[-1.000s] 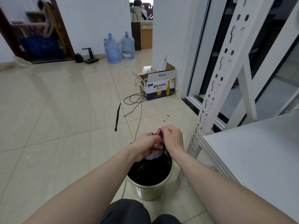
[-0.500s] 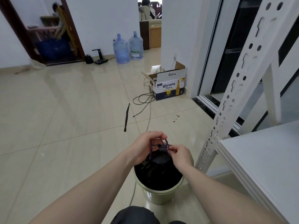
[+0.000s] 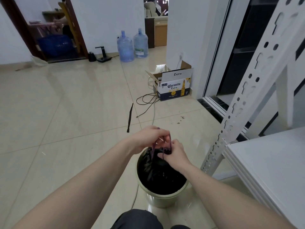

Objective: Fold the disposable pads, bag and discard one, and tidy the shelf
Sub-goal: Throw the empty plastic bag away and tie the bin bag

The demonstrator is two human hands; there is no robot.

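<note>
I am seeing a glossy cream tiled floor (image 3: 69,113) throwing back reflections. A crinkled, shiny black plastic bin liner (image 3: 158,176) is filling a smooth pale-green plastic bucket (image 3: 160,199). The white painted perforated metal shelf upright (image 3: 244,90) is looking matt. A printed cardboard beer box (image 3: 175,87) is showing raw brown flaps.
</note>
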